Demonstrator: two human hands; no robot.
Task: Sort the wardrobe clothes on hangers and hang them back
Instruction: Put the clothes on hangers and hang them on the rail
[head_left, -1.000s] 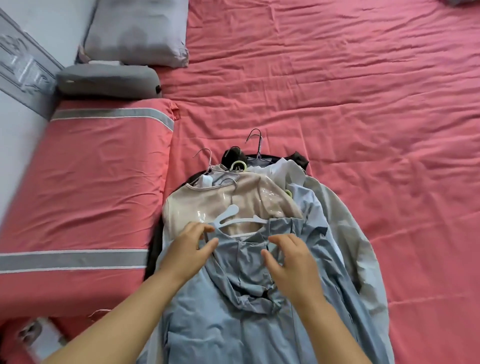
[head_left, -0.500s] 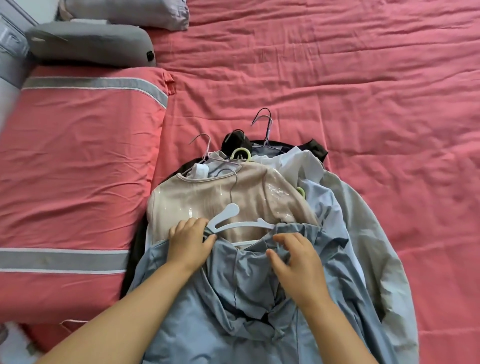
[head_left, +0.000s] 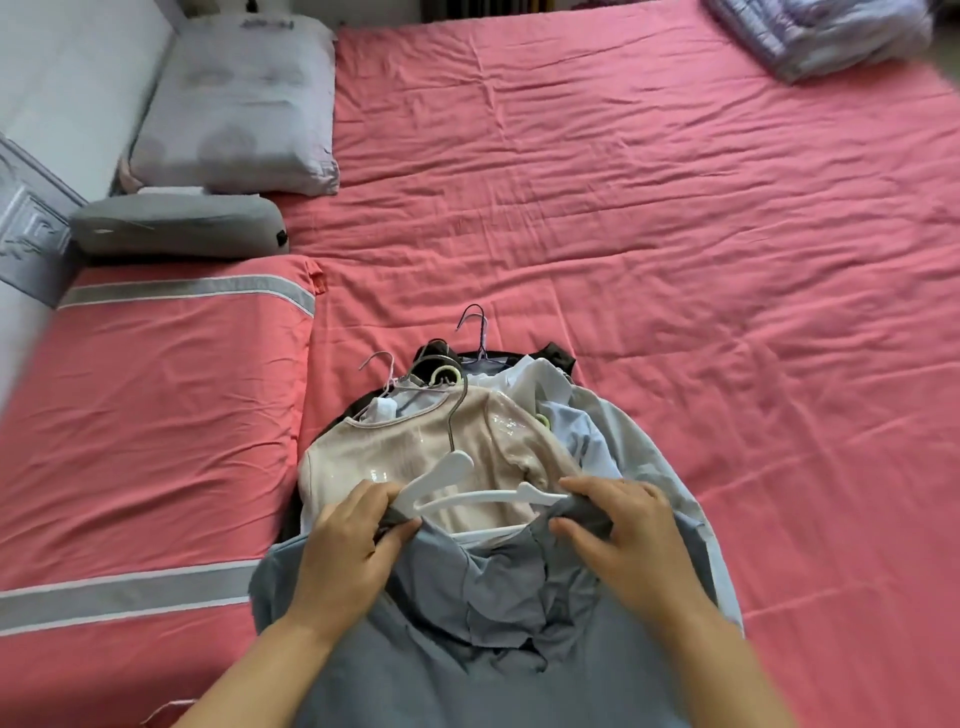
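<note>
- Looking down from the head view, I see both hands working the neck opening of a grey-blue garment (head_left: 467, 623) at 6 o'clock, on top of a pile of hung clothes on the bed (head_left: 675, 260).
- Left hand (head_left: 345, 551): fingers curled, thumb and forefinger pinching the left side of the garment's collar, touching the left arm of a white hanger (head_left: 467, 493).
- Right hand (head_left: 623, 540): fingers curled round the right side of the collar, gripping the cloth just beside the hanger's right arm.
- White hanger lies across the neck opening between my two hands, its hook pointing toward 11 o'clock; I cannot tell how much of it sits inside the garment.
- Under it, toward 12 o'clock: a beige top (head_left: 415, 447) with a shiny patch, on a wire hanger (head_left: 457, 410).
- Pale blue shirt (head_left: 587, 436) at 1 o'clock of the beige top; more hanger hooks stick out of the pile at 12 o'clock.
- Bed cover is pink-red and creased; a folded quilt with grey stripe (head_left: 156, 415) lies at 9 o'clock.
- Grey pillow (head_left: 176, 228) and pale pillow (head_left: 239, 104) at 10–11 o'clock; a folded checked cloth (head_left: 821, 31) at 1 o'clock, far corner.
</note>
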